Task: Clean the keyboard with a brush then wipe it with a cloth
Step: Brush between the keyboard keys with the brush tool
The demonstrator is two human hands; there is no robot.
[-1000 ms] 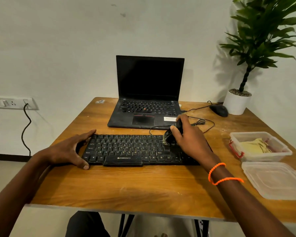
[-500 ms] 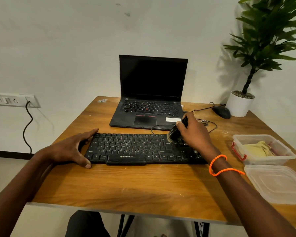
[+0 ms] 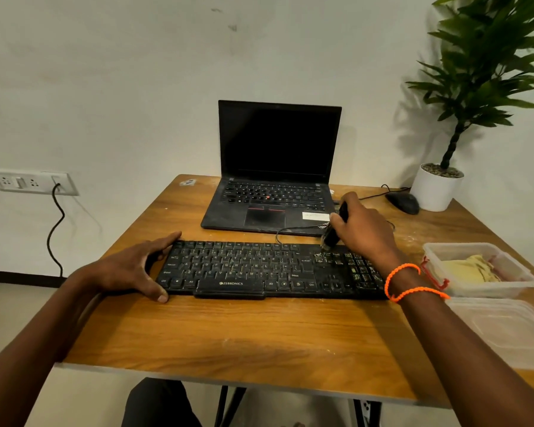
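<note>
1. A wall socket [image 3: 33, 181] with a black cord [image 3: 54, 229] plugged in sits on the wall well to the left of the keyboard.
2. The left hand [image 3: 130, 268] lies on the desk [image 3: 228, 331] at the keyboard's left end, fingers straight and spread; the thumb touches the near left corner and the fingers reach along the far left corner, gripping nothing.
3. The keyboard [image 3: 259, 269] is black and lies flat across the middle of the desk, long side toward the person. White letters on its front lip read "ZEBRONICS".
4. Behind the keyboard stands an open black laptop [image 3: 278, 167], screen dark, with a white sticker on its palm rest whose text is too small to read.
5. The right hand [image 3: 363, 229] is over the keyboard's far right part, fingers curled round a dark brush [image 3: 333, 234] whose bristles point down at the top edge of the keys.
6. An orange bracelet [image 3: 404, 283] circles the right wrist.
7. Beyond the keyboard's right end are a black mouse [image 3: 403, 202] and a white potted plant [image 3: 435, 189].
8. Just right of the keyboard a clear plastic box [image 3: 481, 288] holds a yellow cloth [image 3: 469, 269]; its lid [image 3: 512, 329] lies nearer the person.
</note>
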